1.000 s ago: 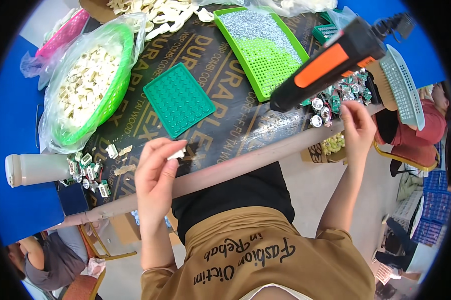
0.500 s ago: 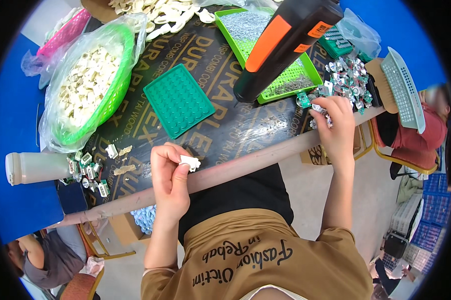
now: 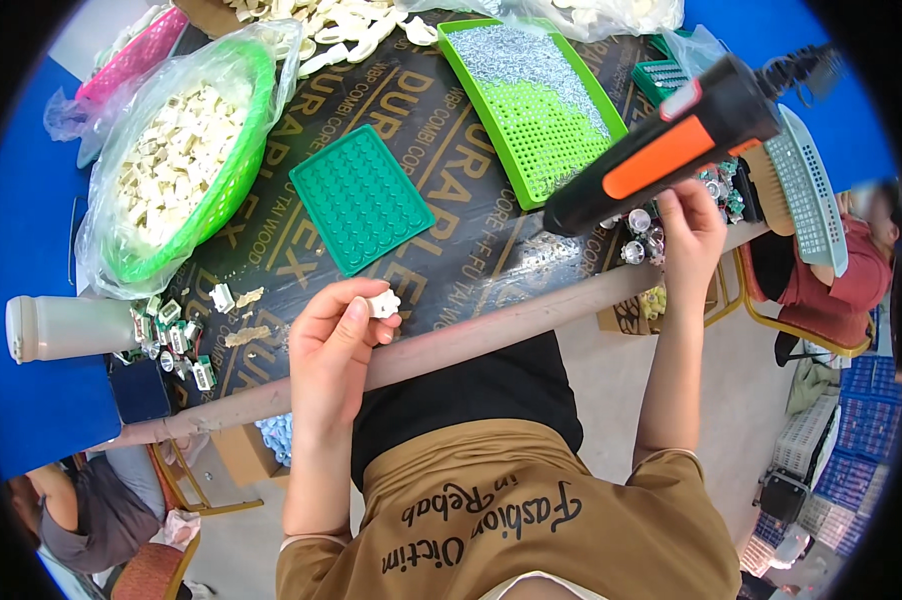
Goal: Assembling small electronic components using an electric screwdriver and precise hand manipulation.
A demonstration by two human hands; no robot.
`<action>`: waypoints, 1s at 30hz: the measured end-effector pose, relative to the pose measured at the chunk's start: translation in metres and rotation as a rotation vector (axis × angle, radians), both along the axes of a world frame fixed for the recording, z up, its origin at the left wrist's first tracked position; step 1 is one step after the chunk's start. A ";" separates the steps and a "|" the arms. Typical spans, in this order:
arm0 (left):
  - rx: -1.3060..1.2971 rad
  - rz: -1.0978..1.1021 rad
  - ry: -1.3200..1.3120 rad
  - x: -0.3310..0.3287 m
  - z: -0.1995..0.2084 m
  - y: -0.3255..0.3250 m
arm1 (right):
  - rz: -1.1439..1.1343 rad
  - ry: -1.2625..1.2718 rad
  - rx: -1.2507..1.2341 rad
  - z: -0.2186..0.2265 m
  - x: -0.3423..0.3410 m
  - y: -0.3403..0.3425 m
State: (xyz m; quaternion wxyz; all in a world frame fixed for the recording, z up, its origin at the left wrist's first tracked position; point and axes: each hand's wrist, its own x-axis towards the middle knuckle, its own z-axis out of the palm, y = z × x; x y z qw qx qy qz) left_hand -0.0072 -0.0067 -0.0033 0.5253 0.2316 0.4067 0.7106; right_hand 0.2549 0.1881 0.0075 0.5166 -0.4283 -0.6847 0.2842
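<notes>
My left hand [image 3: 333, 338] pinches a small white plastic housing [image 3: 382, 304] between thumb and fingertips, just above the table's near edge. At the right my right hand [image 3: 695, 228] reaches into a pile of small clear-and-silver round parts with green circuit boards [image 3: 726, 192]. Its fingers are bent together, and whatever they hold is too small or hidden to name. A black-and-orange electric screwdriver [image 3: 661, 155] slants over the pile, its lower end pointing left, and covers part of it.
A green moulded tray [image 3: 363, 200] lies mid-table. Behind it stands a lime tray [image 3: 516, 150] of small metal pieces. At left are a green basket [image 3: 254, 150] of white parts, a translucent bottle [image 3: 71, 328] and loose circuit parts [image 3: 176, 340]. A pale basket [image 3: 809, 190] stands far right.
The screwdriver has swung right and tipped flatter, uncovering the lime tray. My right hand has shifted slightly right at the pile. My left hand has turned the white housing and lifted it a little.
</notes>
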 end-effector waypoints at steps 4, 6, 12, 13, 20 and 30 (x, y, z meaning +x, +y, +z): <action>-0.015 -0.034 -0.012 -0.002 0.001 0.002 | -0.005 0.320 -0.007 0.008 -0.001 0.009; -0.026 -0.058 0.000 0.000 0.003 0.004 | -0.027 0.491 -0.051 0.012 0.012 0.015; -0.011 -0.005 0.084 0.000 -0.002 -0.002 | -0.069 0.310 0.083 0.034 0.019 0.011; 0.043 0.011 0.045 0.002 -0.001 0.001 | 0.018 0.457 0.137 0.039 0.026 0.009; 0.087 0.044 0.089 0.011 0.004 0.006 | 0.365 0.509 0.037 0.058 0.020 -0.058; -0.022 0.013 0.110 0.018 0.023 0.005 | 0.711 0.332 -0.483 0.025 -0.105 -0.103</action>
